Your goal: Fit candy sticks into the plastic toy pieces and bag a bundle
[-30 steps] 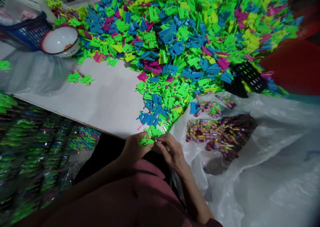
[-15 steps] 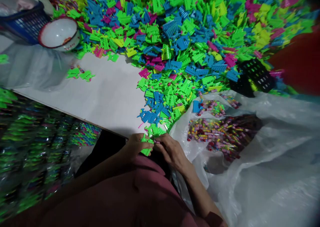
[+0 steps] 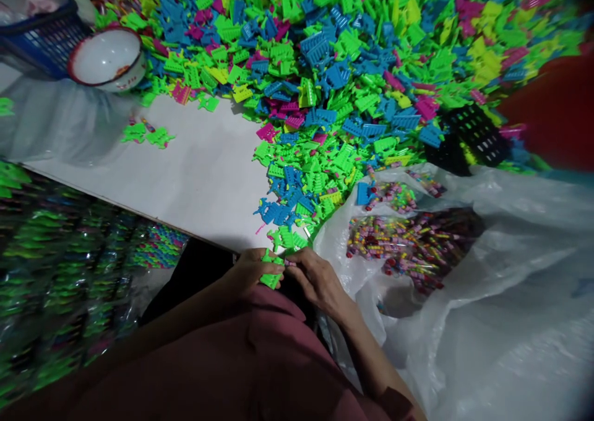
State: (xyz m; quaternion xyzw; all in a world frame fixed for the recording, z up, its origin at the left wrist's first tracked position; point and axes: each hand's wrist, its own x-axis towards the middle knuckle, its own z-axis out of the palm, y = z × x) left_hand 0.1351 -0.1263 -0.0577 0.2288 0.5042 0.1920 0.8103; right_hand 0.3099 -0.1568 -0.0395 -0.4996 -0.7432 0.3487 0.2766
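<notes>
My left hand [image 3: 245,273] is closed around a bright green plastic toy piece [image 3: 270,278], held at the table's front edge close to my body. Against the right side of that piece, my right hand [image 3: 321,280] pinches a small pink patterned stick [image 3: 289,262]; the fingers partly hide it. Just beyond the hands lie loose green pieces [image 3: 286,238] and a cluster of blue plastic pieces [image 3: 278,212]. To the right, a clear plastic bag [image 3: 334,238] holds many small multicoloured sticks [image 3: 413,241].
A big heap of green, blue, pink and yellow pieces [image 3: 325,56] covers the back of the white table [image 3: 199,161]. An enamel bowl [image 3: 109,59] and a blue basket [image 3: 51,40] stand at left. Packed bags [image 3: 69,272] lie below. A black perforated piece [image 3: 477,136] rests at right.
The view has shifted very slightly. Both hands keep the same hold on the green toy piece and the small pink stick.
</notes>
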